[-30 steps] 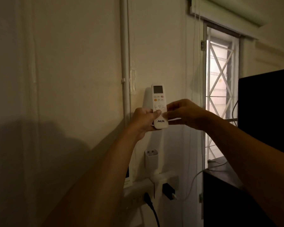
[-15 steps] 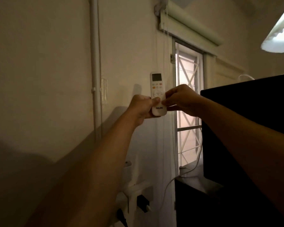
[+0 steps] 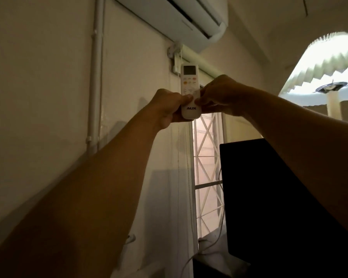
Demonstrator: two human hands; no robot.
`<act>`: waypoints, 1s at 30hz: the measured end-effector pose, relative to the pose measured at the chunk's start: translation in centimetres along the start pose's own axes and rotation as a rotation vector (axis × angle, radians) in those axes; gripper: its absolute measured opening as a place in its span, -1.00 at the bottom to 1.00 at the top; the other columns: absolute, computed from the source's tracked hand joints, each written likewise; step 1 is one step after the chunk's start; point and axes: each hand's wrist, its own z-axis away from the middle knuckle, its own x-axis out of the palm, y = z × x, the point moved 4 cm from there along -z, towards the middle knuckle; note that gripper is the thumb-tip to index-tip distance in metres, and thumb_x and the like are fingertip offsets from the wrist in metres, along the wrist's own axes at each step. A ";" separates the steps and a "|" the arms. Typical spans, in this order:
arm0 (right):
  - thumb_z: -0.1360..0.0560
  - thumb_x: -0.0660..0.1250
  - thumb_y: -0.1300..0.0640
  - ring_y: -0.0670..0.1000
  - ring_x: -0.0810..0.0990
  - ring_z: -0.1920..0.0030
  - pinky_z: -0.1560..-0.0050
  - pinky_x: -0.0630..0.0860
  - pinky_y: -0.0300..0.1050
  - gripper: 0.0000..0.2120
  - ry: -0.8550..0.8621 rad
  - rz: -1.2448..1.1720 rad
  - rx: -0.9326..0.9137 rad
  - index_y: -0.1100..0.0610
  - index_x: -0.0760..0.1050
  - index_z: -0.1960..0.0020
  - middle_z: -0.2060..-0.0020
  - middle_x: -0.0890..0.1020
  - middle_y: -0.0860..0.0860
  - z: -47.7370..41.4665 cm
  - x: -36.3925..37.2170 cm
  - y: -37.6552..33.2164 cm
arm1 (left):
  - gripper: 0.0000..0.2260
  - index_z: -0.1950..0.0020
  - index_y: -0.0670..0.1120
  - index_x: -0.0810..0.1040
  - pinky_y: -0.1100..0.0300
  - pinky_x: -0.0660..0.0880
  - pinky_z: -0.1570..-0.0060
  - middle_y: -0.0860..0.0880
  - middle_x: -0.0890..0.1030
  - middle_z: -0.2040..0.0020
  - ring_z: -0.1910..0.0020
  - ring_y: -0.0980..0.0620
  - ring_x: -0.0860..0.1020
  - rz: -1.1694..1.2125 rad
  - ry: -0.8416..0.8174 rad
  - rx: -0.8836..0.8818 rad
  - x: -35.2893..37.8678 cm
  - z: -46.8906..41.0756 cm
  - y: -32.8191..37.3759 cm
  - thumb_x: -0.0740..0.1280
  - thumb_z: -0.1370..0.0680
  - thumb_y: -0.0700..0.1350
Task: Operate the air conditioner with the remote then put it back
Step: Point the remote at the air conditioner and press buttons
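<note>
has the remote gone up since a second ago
Yes. The remote, held in both hands, was low by the wall outlets; now it sits up by the blind's roller, just under the air conditioner.

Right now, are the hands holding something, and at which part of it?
Yes. Both hands hold the white remote upright by its lower half: the left hand wraps its left side, the right hand pinches its right edge, thumbs on the front.

the view has tilted up — the air conditioner (image 3: pixel 181 19) now shows above the raised remote (image 3: pixel 189 91), both thumbs seemingly nearer together.
</note>
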 end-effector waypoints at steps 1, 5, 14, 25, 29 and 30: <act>-0.44 0.35 0.38 0.04 0.64 0.19 0.29 0.62 -0.14 -0.69 0.007 0.010 0.002 0.27 0.48 -0.18 0.12 0.60 0.09 0.2 -0.7 -0.3 | -0.67 -0.28 -0.26 0.47 -0.03 0.66 0.20 -0.14 0.62 0.07 0.15 -0.10 0.65 0.009 -0.010 0.009 0.6 0.0 0.4 0.36 -0.53 -0.23; -0.45 0.34 0.38 0.05 0.65 0.14 0.25 0.62 -0.11 -0.66 0.015 0.043 0.018 0.25 0.47 -0.21 0.04 0.62 0.11 1.0 -3.3 -0.9 | -0.67 -0.27 -0.24 0.48 -0.03 0.66 0.19 -0.13 0.62 0.07 0.15 -0.09 0.65 0.042 -0.044 0.037 2.9 -0.1 1.1 0.37 -0.52 -0.22; -0.52 0.29 0.17 0.04 0.68 0.10 0.22 0.60 -0.11 -0.73 0.139 -0.080 -0.047 0.23 0.49 -0.19 0.05 0.68 0.11 1.1 -6.8 -1.0 | -0.67 -0.26 -0.28 0.47 0.02 0.66 0.31 -0.23 0.64 0.00 0.17 -0.11 0.66 0.079 -0.092 0.068 6.2 -0.1 2.0 0.37 -0.52 -0.25; -0.50 0.35 0.13 0.01 0.69 0.21 0.37 0.60 -0.18 -0.74 0.200 -0.127 -0.089 0.25 0.52 -0.12 0.15 0.68 0.09 0.5 -7.2 -0.6 | -0.70 -0.23 -0.29 0.48 0.01 0.66 0.29 -0.20 0.64 0.04 0.17 -0.10 0.66 0.049 -0.093 0.079 6.5 0.1 3.0 0.36 -0.52 -0.23; -0.49 0.36 0.13 0.03 0.70 0.19 0.35 0.60 -0.17 -0.73 0.192 -0.146 -0.101 0.27 0.53 -0.11 0.13 0.69 0.11 0.4 -7.1 -0.7 | -0.73 -0.19 -0.31 0.50 0.05 0.66 0.37 -0.16 0.64 0.14 0.22 -0.09 0.65 0.059 -0.091 0.071 6.4 0.3 3.1 0.36 -0.52 -0.25; -0.50 0.35 0.13 0.04 0.70 0.18 0.31 0.61 -0.15 -0.73 0.189 -0.151 -0.104 0.27 0.53 -0.11 0.12 0.68 0.12 0.4 -7.0 -0.7 | -0.73 -0.19 -0.31 0.50 0.05 0.66 0.37 -0.16 0.64 0.15 0.22 -0.09 0.65 0.059 -0.088 0.069 6.3 0.4 3.1 0.36 -0.52 -0.25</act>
